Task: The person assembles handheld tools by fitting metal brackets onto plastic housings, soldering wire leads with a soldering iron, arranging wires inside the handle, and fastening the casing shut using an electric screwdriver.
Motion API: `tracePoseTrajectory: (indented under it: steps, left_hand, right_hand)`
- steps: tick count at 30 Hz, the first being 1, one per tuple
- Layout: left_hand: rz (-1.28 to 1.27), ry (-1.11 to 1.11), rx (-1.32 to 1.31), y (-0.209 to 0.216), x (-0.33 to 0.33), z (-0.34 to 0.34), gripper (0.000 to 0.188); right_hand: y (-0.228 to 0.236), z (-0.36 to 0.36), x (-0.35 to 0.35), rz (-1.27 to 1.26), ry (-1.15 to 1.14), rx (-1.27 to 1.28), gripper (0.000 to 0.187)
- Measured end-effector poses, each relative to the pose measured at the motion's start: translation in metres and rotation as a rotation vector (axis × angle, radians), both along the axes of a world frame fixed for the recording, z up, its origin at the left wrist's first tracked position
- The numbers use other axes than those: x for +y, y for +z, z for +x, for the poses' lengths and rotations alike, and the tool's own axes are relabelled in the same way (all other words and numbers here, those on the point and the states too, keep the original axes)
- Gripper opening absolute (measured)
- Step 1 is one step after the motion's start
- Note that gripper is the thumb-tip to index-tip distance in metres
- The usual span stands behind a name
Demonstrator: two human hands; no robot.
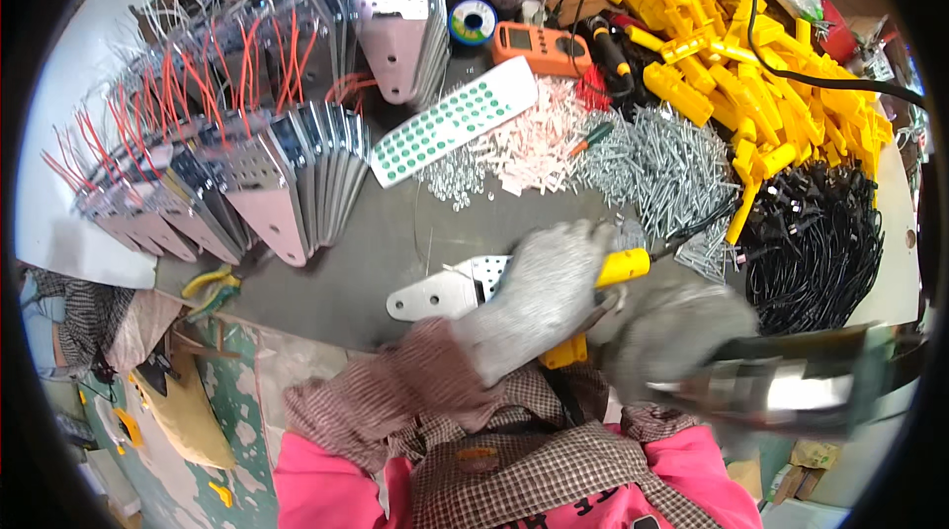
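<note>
Along the table's left side, rows of perforated metal brackets (269, 203) with red wires stand packed upright on edge, probably so each can be lifted off singly; yellow-handled pliers (211, 290) lie at the near left edge. A sheet of green stickers (420, 151) lies toward the far edge. By the near edge's middle, a loose perforated bracket (435, 298) lies flat, running under the gloved left hand (544, 282), which is palm down and closed over a yellow plastic housing (625, 267), likely to steady both; its forearm slants in from the lower left. Pale tubes (534, 138) and screws (657, 168) sit in separate heaps just beyond, presumably for short reaches. The gloved right hand (682, 331) is close beside the housing at the near edge, next to a dark, shiny tool (791, 386); blur hides whether its fingers grip it. Black cables (811, 257) lie piled by the right edge
</note>
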State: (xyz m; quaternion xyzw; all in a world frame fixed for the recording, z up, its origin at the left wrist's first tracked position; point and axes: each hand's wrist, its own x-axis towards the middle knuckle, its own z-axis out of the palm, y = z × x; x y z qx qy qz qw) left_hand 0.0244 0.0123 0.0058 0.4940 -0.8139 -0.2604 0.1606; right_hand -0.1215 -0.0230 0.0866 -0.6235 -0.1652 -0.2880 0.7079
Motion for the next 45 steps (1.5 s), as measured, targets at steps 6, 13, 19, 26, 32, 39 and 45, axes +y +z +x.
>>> tracePoseTrajectory:
  steps: [6,13,19,26,32,39,45]
  left_hand:
    - [0.252,-0.053,0.092,-0.011,0.003,0.066,0.065]
    - [0.191,-0.095,0.257,-0.019,0.001,0.072,0.063]
    - [0.263,-0.077,0.262,-0.012,-0.003,0.069,0.062]
    - [0.182,-0.056,0.393,-0.025,0.003,0.069,0.054]
    - [0.109,0.014,0.314,-0.005,0.009,0.069,0.054]
    - [-0.024,0.112,0.363,-0.002,0.029,0.076,0.053]
    - [-0.513,0.056,-0.351,-0.017,-0.038,0.078,0.023]
  right_hand:
    - [-0.048,0.030,-0.005,0.232,-0.973,-0.240,0.080]
    - [-0.054,0.006,-0.003,0.140,-0.782,0.459,0.038]
    - [-0.051,0.020,-0.024,0.413,-0.380,0.037,0.026]
    - [-0.084,0.027,-0.042,0.182,-0.219,0.058,0.023]
    - [-0.069,0.051,-0.001,0.339,-0.688,0.152,0.048]
    - [-0.023,0.025,0.003,0.247,-0.989,0.115,0.079]
    - [-0.045,-0.037,0.004,0.777,-1.031,-0.479,0.053]
